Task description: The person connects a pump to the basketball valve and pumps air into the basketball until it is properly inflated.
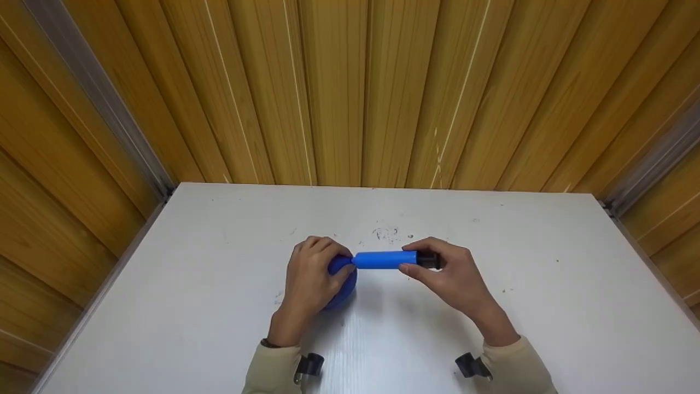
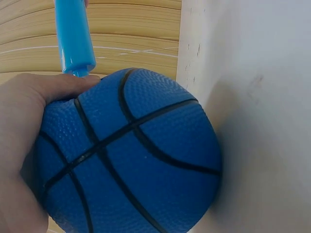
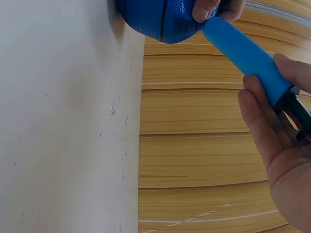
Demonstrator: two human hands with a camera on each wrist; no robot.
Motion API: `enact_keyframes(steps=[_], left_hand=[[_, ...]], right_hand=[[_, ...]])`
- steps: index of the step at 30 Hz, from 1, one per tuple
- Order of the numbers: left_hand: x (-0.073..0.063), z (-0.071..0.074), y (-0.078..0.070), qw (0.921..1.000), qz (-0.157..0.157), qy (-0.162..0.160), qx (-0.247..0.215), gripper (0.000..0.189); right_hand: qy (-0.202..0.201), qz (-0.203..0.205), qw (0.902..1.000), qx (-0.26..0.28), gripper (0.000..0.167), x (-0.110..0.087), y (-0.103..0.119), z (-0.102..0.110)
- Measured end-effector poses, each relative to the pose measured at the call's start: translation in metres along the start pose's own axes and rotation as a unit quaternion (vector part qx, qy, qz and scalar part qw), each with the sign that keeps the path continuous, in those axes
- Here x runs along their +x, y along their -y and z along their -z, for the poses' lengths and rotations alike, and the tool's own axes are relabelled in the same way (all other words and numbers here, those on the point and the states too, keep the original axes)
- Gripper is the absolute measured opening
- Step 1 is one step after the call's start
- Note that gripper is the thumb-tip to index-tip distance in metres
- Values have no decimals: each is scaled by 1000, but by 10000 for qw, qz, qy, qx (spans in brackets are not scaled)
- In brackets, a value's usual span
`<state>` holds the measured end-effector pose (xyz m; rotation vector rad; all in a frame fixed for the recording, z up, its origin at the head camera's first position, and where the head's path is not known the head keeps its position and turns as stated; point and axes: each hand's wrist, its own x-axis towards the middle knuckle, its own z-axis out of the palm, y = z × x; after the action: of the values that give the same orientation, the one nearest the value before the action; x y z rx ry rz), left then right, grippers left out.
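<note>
A small blue ball (image 2: 146,145) with black basketball lines rests on the white table. My left hand (image 1: 314,273) grips it from the left and above, thumb and fingers close to where the pump meets it. The blue hand pump (image 1: 385,260) lies level, its narrow tip against the ball's right side; whether a needle is inside the ball is hidden. My right hand (image 1: 448,271) holds the pump's far end between thumb and fingers, around the barrel's end. The black pump handle (image 3: 296,114) shows at that end, inside the right palm.
The white table (image 1: 191,284) carries dark scuff marks beyond the hands. Wood-patterned panels (image 1: 339,98) stand behind it and on both sides. Black clip-like mounts (image 1: 311,364) sit at both sleeve cuffs.
</note>
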<state>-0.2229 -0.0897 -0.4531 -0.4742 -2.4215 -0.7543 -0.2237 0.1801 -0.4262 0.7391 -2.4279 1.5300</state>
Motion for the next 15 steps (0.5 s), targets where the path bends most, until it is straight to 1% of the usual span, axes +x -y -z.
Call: enact_keyframes(steps=[5, 15], left_hand=[[0, -1, 0, 10000, 12, -59, 18, 22], [0, 0, 0, 10000, 73, -4, -39, 21]], right_hand=[[15, 26, 10000, -41, 28, 1, 0, 2], [4, 121, 9998, -184, 29, 1, 1, 4]])
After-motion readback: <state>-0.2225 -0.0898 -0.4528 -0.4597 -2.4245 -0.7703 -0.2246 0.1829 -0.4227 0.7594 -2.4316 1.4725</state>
